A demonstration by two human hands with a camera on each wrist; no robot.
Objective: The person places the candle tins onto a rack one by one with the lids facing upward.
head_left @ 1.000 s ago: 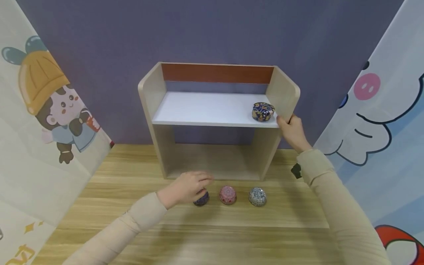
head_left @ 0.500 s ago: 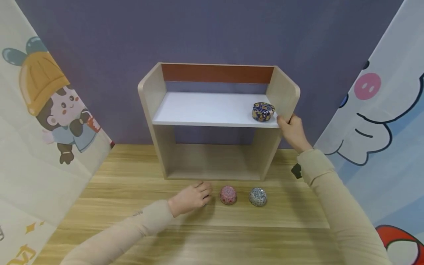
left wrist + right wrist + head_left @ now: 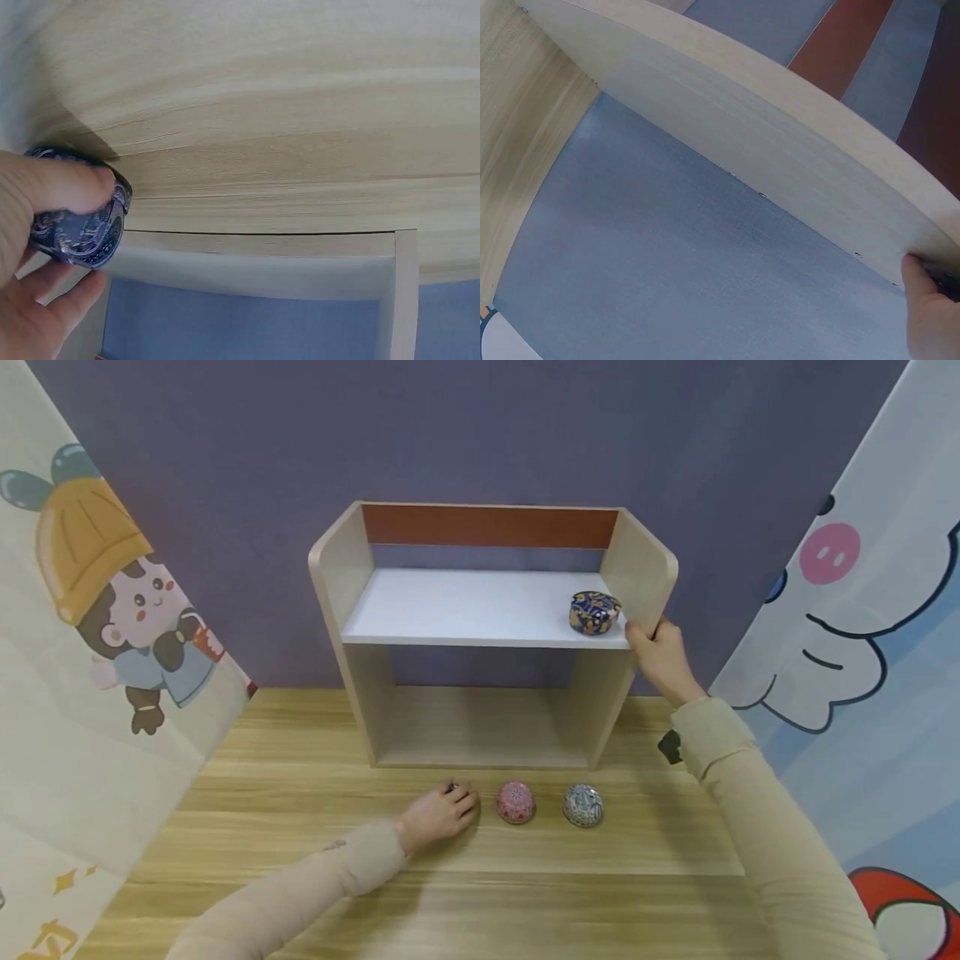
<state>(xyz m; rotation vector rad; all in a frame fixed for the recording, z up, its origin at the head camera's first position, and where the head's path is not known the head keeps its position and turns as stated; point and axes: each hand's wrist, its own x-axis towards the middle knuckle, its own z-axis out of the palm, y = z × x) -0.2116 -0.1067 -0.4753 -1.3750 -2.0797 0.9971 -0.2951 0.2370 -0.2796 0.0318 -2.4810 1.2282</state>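
My left hand [image 3: 438, 817] grips a small round dark-blue patterned tin [image 3: 82, 232] at the table, in front of the shelf. In the left wrist view the thumb lies across the tin and the fingers are on its other side; the head view shows only a sliver of it. With my right hand [image 3: 662, 662] I hold the front edge of the right side panel [image 3: 643, 564] of the wooden shelf unit. Close to that hand, a navy and yellow patterned tin [image 3: 594, 612] sits at the right end of the white upper shelf [image 3: 457, 602].
To the right of my left hand, a pink patterned tin [image 3: 516, 802] and a grey-white patterned tin [image 3: 582, 805] stand in a row on the wooden table [image 3: 540, 910]. Cartoon-printed curtains flank the table, and a blue-grey backdrop [image 3: 487, 427] hangs behind the unit.
My left hand has come down over the dark-blue tin, which was partly visible under the fingers, and now grips it. The right hand keeps its place on the shelf panel.
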